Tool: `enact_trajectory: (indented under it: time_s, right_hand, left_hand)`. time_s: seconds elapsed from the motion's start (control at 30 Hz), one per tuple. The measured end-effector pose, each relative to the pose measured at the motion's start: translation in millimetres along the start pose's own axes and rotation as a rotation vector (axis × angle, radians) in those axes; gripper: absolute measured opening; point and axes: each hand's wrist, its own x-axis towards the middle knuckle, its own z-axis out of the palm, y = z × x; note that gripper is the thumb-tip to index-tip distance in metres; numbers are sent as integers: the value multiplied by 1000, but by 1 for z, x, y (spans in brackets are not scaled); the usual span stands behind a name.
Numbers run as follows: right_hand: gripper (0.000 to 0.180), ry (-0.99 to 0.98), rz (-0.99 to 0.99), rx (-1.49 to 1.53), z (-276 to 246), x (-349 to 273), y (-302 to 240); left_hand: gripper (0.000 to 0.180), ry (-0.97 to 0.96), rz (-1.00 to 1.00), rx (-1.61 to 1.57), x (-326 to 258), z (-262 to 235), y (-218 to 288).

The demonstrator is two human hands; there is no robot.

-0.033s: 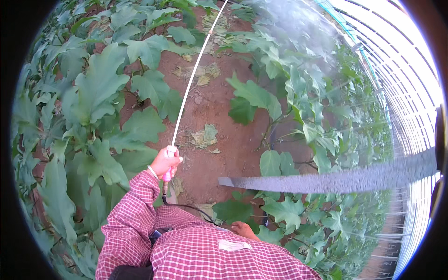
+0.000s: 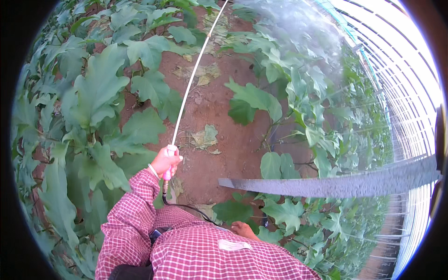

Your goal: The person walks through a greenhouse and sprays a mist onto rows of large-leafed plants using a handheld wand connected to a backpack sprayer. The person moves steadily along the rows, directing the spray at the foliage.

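Observation:
My left hand (image 2: 164, 162) is wrapped round the pink grip of a spray lance (image 2: 188, 86), with a white band at the wrist. The lance's thin white tube slants forward and slightly right, leaving the top of the view. From the brass fitting under the grip, a black hose (image 2: 187, 206) bends right along the front of my checked shirt. There my right hand (image 2: 243, 229) shows in part above the shirt, fingers curled at the hose's visible end; the rest is hidden. Pale spray mist (image 2: 305, 35) hangs over the plants at the far right.
Broad-leaved plants (image 2: 98, 88) line the left side, and another row (image 2: 289, 210) the right. Bare brown soil (image 2: 219, 112) with dry leaves runs between them. A grey strap-like band (image 2: 326, 185) crosses from the right. Beyond stands a ribbed greenhouse wall (image 2: 396, 60).
The mist over the far right plants has shifted and looks denser. Leaves on the right have stirred slightly, and the grey band sits a little lower. Both hands stay where they were.

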Motion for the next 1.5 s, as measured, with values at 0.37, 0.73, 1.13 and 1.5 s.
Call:
enact_trajectory:
  time_s: [0.37,0.73,1.13,1.5]
  right_hand:
    - [37,7,165,137,-75,79,-159]
    - [40,-36,135,179,-146,156,-204]
    - [36,56,153,239,-267,305,-180]
    - [37,-94,312,363,-336,356,-222]
  left_hand:
    - [19,-16,-497,-352,138,-82,9]
    - [19,-104,-225,-274,216,-43,146]
    - [20,-3,-77,-44,339,9,289]
    - [22,59,-507,-298,489,-32,258]
